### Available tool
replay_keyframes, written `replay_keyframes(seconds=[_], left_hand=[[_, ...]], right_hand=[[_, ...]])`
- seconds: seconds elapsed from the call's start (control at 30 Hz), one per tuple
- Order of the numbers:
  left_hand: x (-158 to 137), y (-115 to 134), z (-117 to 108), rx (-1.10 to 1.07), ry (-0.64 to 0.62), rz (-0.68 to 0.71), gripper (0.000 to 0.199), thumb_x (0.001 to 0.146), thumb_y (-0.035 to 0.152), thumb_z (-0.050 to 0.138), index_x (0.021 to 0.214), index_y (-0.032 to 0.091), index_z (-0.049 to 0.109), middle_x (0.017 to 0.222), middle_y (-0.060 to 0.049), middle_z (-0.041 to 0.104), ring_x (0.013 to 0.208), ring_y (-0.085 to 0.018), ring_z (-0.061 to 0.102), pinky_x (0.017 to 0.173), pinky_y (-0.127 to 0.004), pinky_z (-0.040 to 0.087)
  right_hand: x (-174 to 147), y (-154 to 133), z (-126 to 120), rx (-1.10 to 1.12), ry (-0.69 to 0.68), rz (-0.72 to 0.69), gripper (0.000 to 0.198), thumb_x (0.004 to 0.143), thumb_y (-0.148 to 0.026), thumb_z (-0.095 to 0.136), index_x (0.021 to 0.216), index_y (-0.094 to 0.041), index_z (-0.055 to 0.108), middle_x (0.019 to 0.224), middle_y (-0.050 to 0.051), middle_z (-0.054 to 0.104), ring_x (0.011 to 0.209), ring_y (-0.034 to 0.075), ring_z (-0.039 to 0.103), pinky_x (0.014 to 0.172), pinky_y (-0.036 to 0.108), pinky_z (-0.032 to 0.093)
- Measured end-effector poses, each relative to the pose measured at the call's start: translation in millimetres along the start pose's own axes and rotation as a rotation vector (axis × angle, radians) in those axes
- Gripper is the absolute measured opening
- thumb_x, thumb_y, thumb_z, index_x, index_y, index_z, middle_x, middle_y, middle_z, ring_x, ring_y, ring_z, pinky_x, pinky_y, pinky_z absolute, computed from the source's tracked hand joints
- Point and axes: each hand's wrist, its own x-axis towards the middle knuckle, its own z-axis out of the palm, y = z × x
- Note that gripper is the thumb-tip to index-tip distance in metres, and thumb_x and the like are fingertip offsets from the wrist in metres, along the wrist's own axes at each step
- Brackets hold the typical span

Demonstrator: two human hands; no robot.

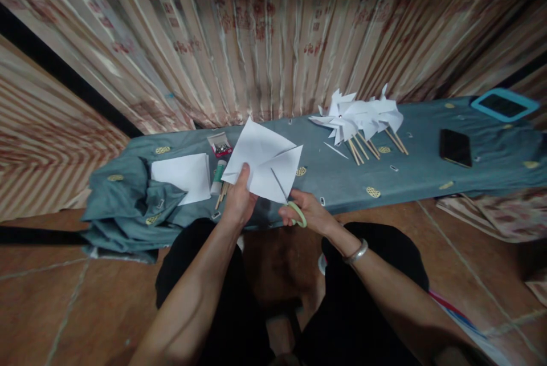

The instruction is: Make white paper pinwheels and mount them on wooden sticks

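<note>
My left hand (pixel 240 199) grips a square sheet of white paper (pixel 260 152) by its near left edge, thumb on top. Slits run into the sheet from its edges, one on the right side. My right hand (pixel 306 211) is closed round the pale green handles of a pair of scissors (pixel 296 213). Their blades reach up over the lower right part of the sheet, pointing toward its middle. Left of the paper lie a green and white glue stick (pixel 218 177), several wooden sticks (pixel 222 195) and a small open box (pixel 220 145) of metal pins.
A cloth-covered bench (pixel 342 183) runs across, with a stack of white paper (pixel 182 175) at left. White paper pinwheels (pixel 359 118) on sticks lie right of centre, beside a thin paper strip (pixel 335 150). Further right are a dark phone (pixel 455 147) and a blue-framed tablet (pixel 504 105). Curtains hang behind.
</note>
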Motion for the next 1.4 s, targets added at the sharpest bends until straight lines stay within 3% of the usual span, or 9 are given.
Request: replay_keyframes(seconds=[0.97,1.17,1.27,1.4], left_hand=[[1,-2,-2,-0.04,0.013,-0.006,0.023,0.089,0.024,0.058,0.11,0.023,0.067,0.109,-0.005,0.073,0.112,-0.024,0.064,0.094,-0.036,0.052],[1,1,-3,-0.07,0.038,-0.021,0.026,0.092,0.021,0.052,0.114,0.019,0.065,0.109,-0.006,0.073,0.104,-0.021,0.067,0.094,-0.033,0.053],[2,5,-6,-0.108,0.1,-0.004,0.029,0.091,0.02,0.054,0.119,0.019,0.062,0.11,-0.006,0.073,0.099,-0.018,0.068,0.091,-0.03,0.054],[4,8,-15,-0.153,0.17,-0.023,0.028,0.092,0.02,0.052,0.119,0.019,0.062,0.109,-0.006,0.073,0.096,-0.016,0.069,0.087,-0.029,0.055]], right_hand=[[2,-3,1,-0.026,0.015,-0.044,0.043,0.06,-0.049,0.081,0.078,-0.015,0.06,0.048,-0.005,0.057,0.042,0.007,0.049,0.041,0.018,0.035],[1,5,4,-0.04,-0.035,0.059,0.052,0.056,-0.05,0.083,0.086,-0.016,0.059,0.054,-0.004,0.062,0.047,0.008,0.054,0.045,0.019,0.04],[-5,11,-6,-0.192,-0.055,0.097,0.052,0.058,-0.049,0.083,0.091,-0.017,0.059,0.058,-0.004,0.063,0.051,0.011,0.058,0.048,0.021,0.042],[-20,6,-34,-0.788,0.115,0.043,0.038,0.067,-0.044,0.077,0.092,-0.017,0.065,0.06,-0.002,0.065,0.056,0.014,0.059,0.05,0.022,0.037]])
